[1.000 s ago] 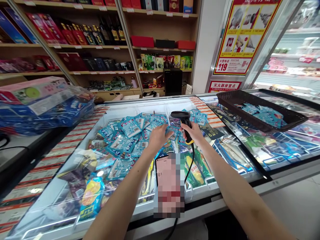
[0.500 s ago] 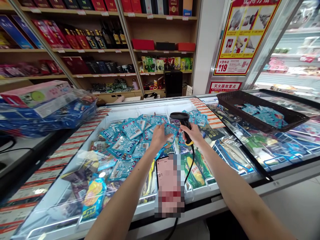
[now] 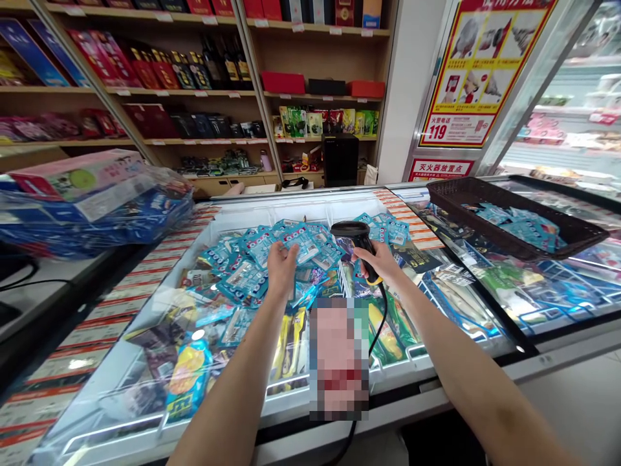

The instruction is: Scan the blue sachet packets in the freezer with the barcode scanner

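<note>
A black barcode scanner (image 3: 350, 230) with yellow trim sits in my right hand (image 3: 381, 262), fingers wrapped round its grip and its head pointing left. Its black cable (image 3: 384, 317) hangs down from the handle. My left hand (image 3: 281, 268) is closed on the near edge of a small blue packet (image 3: 303, 244), thumb to the right and fingers to the left. Around and under it lies a heap of similar blue packets (image 3: 245, 278) on top of the freezer's contents. A phone (image 3: 339, 362), mostly pixelated, lies below and between my arms.
The chest freezer (image 3: 116, 446) holds bagged food, including a blue-and-yellow bag (image 3: 188, 378). On the right, a brown basket (image 3: 585, 234) holds more blue packets. Plastic-wrapped boxes (image 3: 97, 200) are stacked at left. Shelves (image 3: 194, 94) of boxes and bottles stand behind.
My left hand has moved left and closed on a blue packet. The scanner stays in my right hand, nearly in place. The view has shifted slightly.
</note>
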`<state>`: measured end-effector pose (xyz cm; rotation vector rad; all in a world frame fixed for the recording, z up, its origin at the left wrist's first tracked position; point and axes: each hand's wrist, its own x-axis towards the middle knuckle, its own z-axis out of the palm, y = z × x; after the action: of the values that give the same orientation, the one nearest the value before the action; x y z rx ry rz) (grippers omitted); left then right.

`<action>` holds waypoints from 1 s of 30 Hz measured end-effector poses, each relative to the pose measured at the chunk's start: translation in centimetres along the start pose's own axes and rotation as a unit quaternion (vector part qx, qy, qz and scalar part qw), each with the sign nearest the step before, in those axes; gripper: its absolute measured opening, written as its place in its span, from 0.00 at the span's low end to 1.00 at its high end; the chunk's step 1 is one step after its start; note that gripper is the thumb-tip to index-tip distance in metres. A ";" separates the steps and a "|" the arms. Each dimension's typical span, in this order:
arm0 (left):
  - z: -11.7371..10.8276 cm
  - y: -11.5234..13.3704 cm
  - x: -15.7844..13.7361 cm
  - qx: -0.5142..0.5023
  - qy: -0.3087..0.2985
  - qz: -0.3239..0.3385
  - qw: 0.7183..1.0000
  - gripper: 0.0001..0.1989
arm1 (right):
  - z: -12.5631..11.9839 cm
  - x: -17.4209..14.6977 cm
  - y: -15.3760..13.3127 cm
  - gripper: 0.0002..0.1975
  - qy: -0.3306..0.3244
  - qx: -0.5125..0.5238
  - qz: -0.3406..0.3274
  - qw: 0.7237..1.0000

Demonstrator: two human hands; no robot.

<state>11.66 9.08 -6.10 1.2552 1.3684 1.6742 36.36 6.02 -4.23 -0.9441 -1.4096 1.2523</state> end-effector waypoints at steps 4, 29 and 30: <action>-0.1 0.4 0.0 -0.056 0.004 -0.047 0.997 0.20 | 0.3 -0.4 -0.3 0.18 -0.032 -0.034 -0.011 0.999; 0.0 -0.8 0.0 0.004 0.015 -0.017 1.000 0.23 | 0.7 -1.1 -1.2 0.18 -0.105 -0.147 -0.006 0.984; -0.1 -0.8 0.0 0.001 0.014 -0.015 1.000 0.23 | 0.7 -1.1 -1.2 0.17 -0.105 -0.148 -0.005 0.983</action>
<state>11.53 9.29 -6.91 1.2104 1.3999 1.6767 35.92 4.64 -3.27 -1.0230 -1.8009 1.1824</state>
